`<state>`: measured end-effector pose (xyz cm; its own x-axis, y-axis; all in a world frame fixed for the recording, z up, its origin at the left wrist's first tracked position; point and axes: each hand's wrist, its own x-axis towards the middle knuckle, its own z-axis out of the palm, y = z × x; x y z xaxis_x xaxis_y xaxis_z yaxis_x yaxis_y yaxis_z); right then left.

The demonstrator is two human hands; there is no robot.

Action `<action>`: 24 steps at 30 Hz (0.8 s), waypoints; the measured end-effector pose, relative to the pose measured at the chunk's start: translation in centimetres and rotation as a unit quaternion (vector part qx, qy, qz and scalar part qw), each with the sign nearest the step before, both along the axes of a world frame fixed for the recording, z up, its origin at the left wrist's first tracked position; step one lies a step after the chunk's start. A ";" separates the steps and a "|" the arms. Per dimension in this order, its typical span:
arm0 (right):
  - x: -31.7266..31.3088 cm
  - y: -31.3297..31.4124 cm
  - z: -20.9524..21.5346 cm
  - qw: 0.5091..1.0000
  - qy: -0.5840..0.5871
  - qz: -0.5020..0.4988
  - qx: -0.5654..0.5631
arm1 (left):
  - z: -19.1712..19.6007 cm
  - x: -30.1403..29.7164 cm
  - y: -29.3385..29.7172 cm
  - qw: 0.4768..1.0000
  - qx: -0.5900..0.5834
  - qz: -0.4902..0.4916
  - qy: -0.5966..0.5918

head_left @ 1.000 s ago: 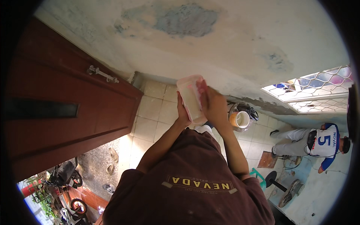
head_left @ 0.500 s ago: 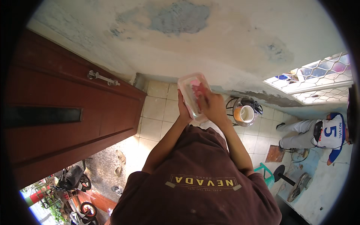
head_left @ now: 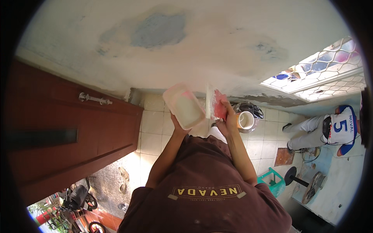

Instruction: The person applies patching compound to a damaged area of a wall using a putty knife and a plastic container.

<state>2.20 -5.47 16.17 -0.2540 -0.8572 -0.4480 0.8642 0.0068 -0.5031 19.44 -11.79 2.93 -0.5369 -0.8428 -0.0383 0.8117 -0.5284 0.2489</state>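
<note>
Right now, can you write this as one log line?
left grip: holds pale tub | right grip: holds flat red tool, whitish along one edge | tool: right of tub

1 left hand (head_left: 178, 123) + 1 right hand (head_left: 230, 117) = 2 hands tot. 1 rect. tub (head_left: 185, 106), pale pink; 1 red flat tool (head_left: 220, 105). 1 bucket (head_left: 245, 120), R side. 1 green stool (head_left: 277, 190), near R. 1 co-worker (head_left: 344, 125), far R. 1 window grille (head_left: 332, 66), also far R. 1 brown door (head_left: 42, 105), L, w/ 1 handle (head_left: 95, 98). Min. 2 motorbikes (head_left: 79, 197), near L, partly cut off. 2 tan sandals (head_left: 123, 173), near L. Min. 2 grey wall patches (head_left: 158, 31), far side. 1 reddish floor square (head_left: 284, 157), R.
</note>
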 end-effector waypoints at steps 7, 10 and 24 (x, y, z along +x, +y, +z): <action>-10.0 -0.7 -0.6 0.990 0.099 -0.098 -0.016 | -0.8 -4.1 -1.0 0.998 0.014 0.063 -0.012; -15.9 -1.2 -3.9 0.985 0.129 -0.115 -0.025 | 0.2 -6.9 -0.6 0.998 0.044 0.038 0.035; -20.0 -12.1 -3.4 0.982 0.053 -0.115 -0.139 | 0.6 -12.2 0.7 0.992 0.091 0.068 0.060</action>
<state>-17.78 -17.62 12.82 -0.4868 -0.8577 -0.1652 0.7702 -0.3322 -0.5444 7.23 -11.07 3.56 -0.4278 -0.8932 -0.1385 0.8970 -0.4384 0.0566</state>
